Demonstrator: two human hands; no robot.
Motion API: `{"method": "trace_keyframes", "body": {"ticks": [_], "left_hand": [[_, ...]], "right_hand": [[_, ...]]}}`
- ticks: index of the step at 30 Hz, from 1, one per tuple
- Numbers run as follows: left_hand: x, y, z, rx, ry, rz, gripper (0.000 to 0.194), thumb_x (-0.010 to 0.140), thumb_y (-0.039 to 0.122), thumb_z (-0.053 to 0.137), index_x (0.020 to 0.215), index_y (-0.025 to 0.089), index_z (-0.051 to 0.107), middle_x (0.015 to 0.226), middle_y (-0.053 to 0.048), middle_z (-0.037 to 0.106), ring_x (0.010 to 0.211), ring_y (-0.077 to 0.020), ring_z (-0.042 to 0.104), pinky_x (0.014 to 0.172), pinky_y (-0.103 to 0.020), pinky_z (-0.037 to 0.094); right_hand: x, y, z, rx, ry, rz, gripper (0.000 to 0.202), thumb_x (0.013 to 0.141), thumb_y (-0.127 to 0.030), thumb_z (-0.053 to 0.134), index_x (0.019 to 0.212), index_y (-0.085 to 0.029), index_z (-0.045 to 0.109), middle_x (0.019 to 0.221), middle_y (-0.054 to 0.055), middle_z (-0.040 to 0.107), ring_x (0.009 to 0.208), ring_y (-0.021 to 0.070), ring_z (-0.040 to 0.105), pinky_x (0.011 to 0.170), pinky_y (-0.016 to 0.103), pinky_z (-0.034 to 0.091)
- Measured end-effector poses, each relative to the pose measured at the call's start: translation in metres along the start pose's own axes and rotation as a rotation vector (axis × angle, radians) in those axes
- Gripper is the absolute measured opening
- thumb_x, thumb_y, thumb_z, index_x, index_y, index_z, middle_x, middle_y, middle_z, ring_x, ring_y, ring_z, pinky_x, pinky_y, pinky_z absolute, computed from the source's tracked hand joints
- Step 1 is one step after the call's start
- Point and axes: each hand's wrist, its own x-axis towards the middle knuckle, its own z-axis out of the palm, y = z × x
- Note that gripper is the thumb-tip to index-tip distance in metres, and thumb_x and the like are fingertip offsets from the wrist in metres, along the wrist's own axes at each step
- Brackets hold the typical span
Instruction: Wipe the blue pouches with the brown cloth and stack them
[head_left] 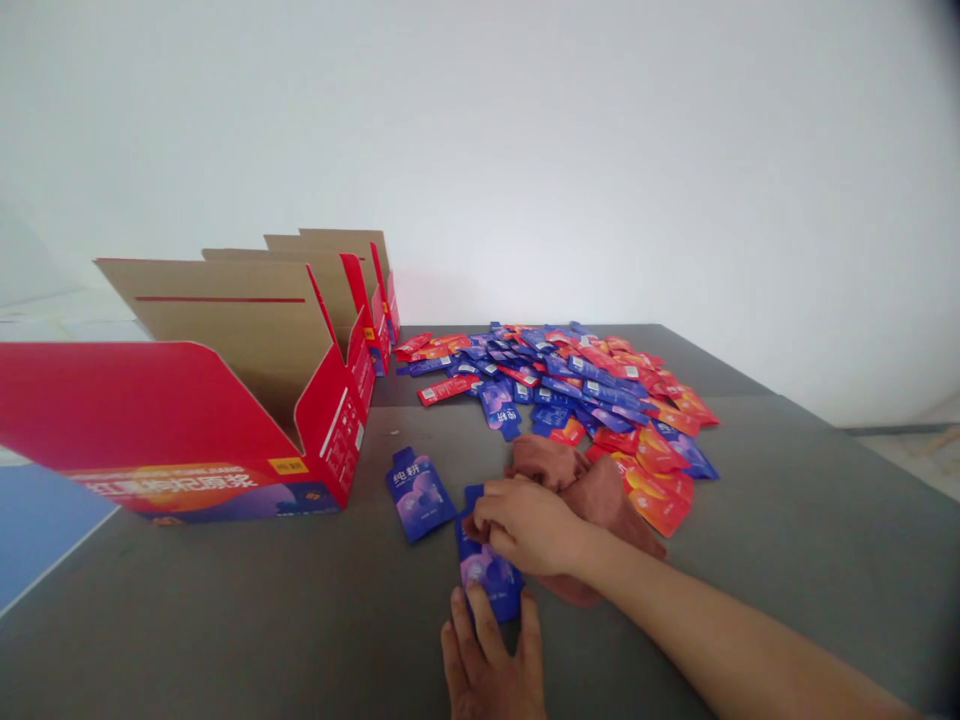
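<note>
Pressing down with fingers spread and slightly bent, the left hand (495, 660) touches the near edge of a blue necked pouch (486, 568); the right hand (534, 520), fingers curled tight around a fold of reddish-brown cloth (611, 500), sits over its far half. From where I stand, the pouch lies flat on the grey table (300, 620), its long axis running ahead from the left fingertips. Another blue pouch (421, 495) lies just left, a red-and-blue pouch heap (570, 375) beyond, open red cartons (135, 400) farther left.
</note>
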Motion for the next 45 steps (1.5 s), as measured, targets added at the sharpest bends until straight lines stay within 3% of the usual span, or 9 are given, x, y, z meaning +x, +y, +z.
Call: {"method": "trace_keyframes", "body": {"ticks": [3, 7, 12, 21, 24, 29, 38, 42, 45], "left_hand": [[0.0, 0.0, 0.0, 0.018, -0.005, 0.013, 0.043, 0.072, 0.008, 0.064, 0.104, 0.037, 0.068, 0.117, -0.017, 0.063, 0.11, -0.039, 0.057, 0.084, -0.053, 0.05], [-0.001, -0.001, 0.002, 0.007, -0.009, -0.003, 0.04, 0.073, 0.015, 0.065, 0.105, 0.038, 0.067, 0.116, -0.014, 0.064, 0.11, -0.0361, 0.057, 0.085, -0.051, 0.05], [-0.003, -0.001, 0.004, 0.036, 0.037, 0.017, 0.044, 0.071, 0.015, 0.066, 0.109, 0.038, 0.065, 0.114, -0.014, 0.065, 0.109, -0.0356, 0.058, 0.084, -0.051, 0.051], [0.001, -0.002, -0.001, 0.063, -0.006, 0.054, 0.047, 0.069, 0.011, 0.069, 0.108, 0.037, 0.066, 0.115, -0.018, 0.064, 0.108, -0.039, 0.057, 0.083, -0.051, 0.05], [0.001, -0.002, -0.002, 0.031, -0.007, 0.03, 0.047, 0.069, 0.013, 0.071, 0.108, 0.037, 0.066, 0.115, -0.016, 0.064, 0.109, -0.0373, 0.057, 0.084, -0.051, 0.05], [0.003, -0.001, -0.007, 0.037, -0.03, 0.044, 0.045, 0.066, 0.022, 0.076, 0.107, 0.036, 0.067, 0.113, -0.017, 0.065, 0.109, -0.0389, 0.057, 0.084, -0.051, 0.05], [0.008, -0.003, -0.016, 0.146, -0.061, 0.101, 0.056, 0.067, 0.005, 0.07, 0.111, 0.04, 0.063, 0.115, -0.02, 0.064, 0.107, -0.039, 0.058, 0.081, -0.047, 0.052], [0.007, -0.003, -0.016, 0.158, -0.07, 0.098, 0.059, 0.068, 0.001, 0.066, 0.112, 0.041, 0.062, 0.117, -0.019, 0.063, 0.108, -0.0385, 0.058, 0.082, -0.047, 0.052], [0.006, -0.002, -0.016, 0.146, -0.089, 0.099, 0.058, 0.069, 0.002, 0.066, 0.112, 0.04, 0.063, 0.117, -0.019, 0.063, 0.11, -0.0392, 0.056, 0.084, -0.048, 0.051]], "right_hand": [[0.002, 0.019, -0.002, -0.022, 0.057, 0.047, 0.019, 0.084, -0.013, 0.046, 0.09, -0.018, 0.064, 0.089, 0.004, 0.063, 0.087, 0.0173, 0.056, 0.076, 0.03, 0.035], [-0.006, 0.016, -0.003, 0.069, 0.124, -0.083, 0.023, 0.088, -0.012, 0.043, 0.099, -0.018, 0.063, 0.096, 0.005, 0.066, 0.092, 0.0177, 0.056, 0.082, 0.031, 0.035], [-0.011, -0.011, -0.002, 0.117, -0.034, -0.269, 0.022, 0.085, -0.011, 0.048, 0.097, -0.02, 0.064, 0.096, 0.003, 0.066, 0.093, 0.0168, 0.054, 0.084, 0.03, 0.036], [0.005, 0.026, -0.003, 0.009, 0.08, -0.091, 0.021, 0.087, -0.011, 0.047, 0.096, -0.017, 0.065, 0.093, 0.006, 0.065, 0.091, 0.0184, 0.055, 0.082, 0.031, 0.037], [-0.006, 0.018, -0.007, 0.068, 0.104, -0.164, 0.023, 0.086, -0.011, 0.046, 0.098, -0.017, 0.064, 0.096, 0.005, 0.066, 0.093, 0.018, 0.056, 0.085, 0.031, 0.037], [-0.014, -0.005, -0.005, 0.15, -0.051, -0.332, 0.026, 0.08, -0.008, 0.047, 0.093, -0.019, 0.067, 0.093, 0.002, 0.067, 0.09, 0.0156, 0.058, 0.084, 0.027, 0.04], [0.006, 0.038, -0.003, 0.044, 0.104, -0.068, 0.026, 0.08, -0.008, 0.048, 0.093, -0.017, 0.068, 0.091, 0.004, 0.066, 0.085, 0.016, 0.059, 0.078, 0.027, 0.042], [-0.006, 0.02, -0.007, 0.079, 0.148, -0.096, 0.025, 0.075, -0.007, 0.048, 0.086, -0.018, 0.068, 0.086, 0.003, 0.066, 0.084, 0.0164, 0.059, 0.078, 0.027, 0.041], [-0.012, -0.002, -0.004, 0.139, 0.067, -0.204, 0.026, 0.073, -0.008, 0.049, 0.087, -0.019, 0.068, 0.085, 0.002, 0.066, 0.082, 0.0157, 0.059, 0.077, 0.026, 0.041]]}}
